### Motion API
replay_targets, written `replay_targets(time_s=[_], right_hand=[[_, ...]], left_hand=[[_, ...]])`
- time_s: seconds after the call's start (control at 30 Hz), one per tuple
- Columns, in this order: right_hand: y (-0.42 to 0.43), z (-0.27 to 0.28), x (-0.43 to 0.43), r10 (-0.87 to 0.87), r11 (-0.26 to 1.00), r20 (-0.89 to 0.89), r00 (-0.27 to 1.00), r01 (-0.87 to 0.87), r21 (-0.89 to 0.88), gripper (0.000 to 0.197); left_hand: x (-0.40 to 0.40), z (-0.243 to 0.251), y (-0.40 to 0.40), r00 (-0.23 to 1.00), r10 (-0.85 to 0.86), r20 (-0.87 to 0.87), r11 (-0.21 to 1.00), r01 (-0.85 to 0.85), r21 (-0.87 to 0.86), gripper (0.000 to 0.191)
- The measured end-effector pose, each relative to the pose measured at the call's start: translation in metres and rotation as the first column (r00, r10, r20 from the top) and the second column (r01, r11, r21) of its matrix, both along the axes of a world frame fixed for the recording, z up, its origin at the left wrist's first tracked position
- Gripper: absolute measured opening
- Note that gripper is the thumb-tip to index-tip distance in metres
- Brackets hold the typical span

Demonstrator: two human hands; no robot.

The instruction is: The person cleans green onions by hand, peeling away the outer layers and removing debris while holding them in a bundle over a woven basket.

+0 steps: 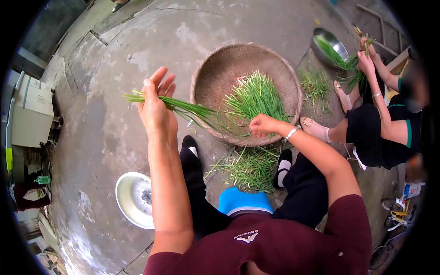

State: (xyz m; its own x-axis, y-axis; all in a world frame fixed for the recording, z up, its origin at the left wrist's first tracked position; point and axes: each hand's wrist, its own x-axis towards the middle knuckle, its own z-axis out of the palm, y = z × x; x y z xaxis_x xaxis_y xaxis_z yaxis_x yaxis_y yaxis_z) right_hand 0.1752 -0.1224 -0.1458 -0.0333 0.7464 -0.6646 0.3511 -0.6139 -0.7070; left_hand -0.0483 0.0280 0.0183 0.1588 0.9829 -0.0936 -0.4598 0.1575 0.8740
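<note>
A small bunch of long green stalks, seemingly garlic chives (189, 107), lies across the palm of my left hand (156, 99), held under the thumb. Its thin leaf ends droop to the right over the rim of a round woven basket (213, 72). My right hand (264, 125) is over the basket's near edge with its fingers curled, close to the leaf tips; whether it pinches any is unclear. A larger pile of chives (257, 96) fills the middle and right of the basket. Loose trimmings (251, 168) are heaped on the floor between my feet.
A blue plastic stool (244, 201) is beneath me. A white basin (129, 206) stands on the concrete floor at left. At right a seated person (381, 127) holds chives near a metal bowl (335, 43), with more trimmings (314, 86) by their feet. A white cabinet (31, 117) stands far left.
</note>
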Motion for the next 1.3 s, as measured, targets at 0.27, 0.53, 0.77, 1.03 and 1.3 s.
replay_targets(time_s=[0.27,0.53,0.77,1.03,1.3], right_hand=[[0.040,-0.135,0.008,-0.242,0.954,0.363,0.900,0.152,0.258,0.014],[0.057,-0.173,-0.016,0.095,0.994,0.637,0.765,-0.105,-0.021,0.027],[0.073,-0.177,-0.025,0.144,0.989,0.709,0.691,-0.079,-0.124,0.029],[0.057,-0.168,-0.020,-0.069,0.982,0.678,0.732,-0.068,0.174,0.026],[0.054,-0.095,0.013,-0.595,0.507,-0.304,0.744,0.641,0.576,0.028]], left_hand=[[0.014,0.009,-0.024,0.983,-0.112,-0.143,0.993,0.115,0.013,0.029],[0.032,0.006,-0.028,0.937,-0.214,-0.276,0.976,0.195,-0.095,0.028],[0.040,0.006,-0.028,0.938,-0.270,-0.216,0.961,0.247,-0.127,0.029],[0.039,0.003,-0.029,0.936,-0.299,-0.187,0.952,0.279,-0.124,0.028],[0.033,0.001,-0.027,0.930,-0.314,-0.191,0.949,0.304,-0.081,0.024]])
